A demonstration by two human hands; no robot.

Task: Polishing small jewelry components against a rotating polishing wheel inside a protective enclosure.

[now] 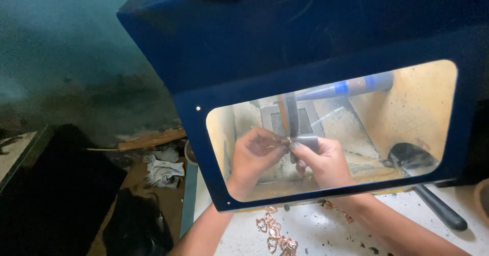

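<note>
- Hands: both reach up into a dark blue metal hood with a clear window (326,83) and are seen through the pane.
- Left hand (253,157): fingers curled shut, thumb and forefinger pinching a small copper-coloured piece (286,141); its shape is too small to tell.
- Right hand (326,160): fingers closed on the same small piece from the other side, a grey block-like part (307,141) touching its fingertips.
- Upright dark polishing wheel with an orange edge (289,114): just above both hands, the piece held at its lower rim.
- Blue and grey horizontal spindle (346,88): above and beyond the right hand.
- Step in hand, as judged: pressing the piece to the wheel for buffing.
- Next move, as judged: calls for a firm two-handed pinch and fingertips kept off the wheel.
- Heap of copper-coloured looped pieces (275,230): on the white bench (316,235), between the forearms, nearer the person.
- Black-handled scoop (423,185): right of the right hand, half under the hood.
- Crumpled grey rag (163,169): well left of the left hand.
</note>
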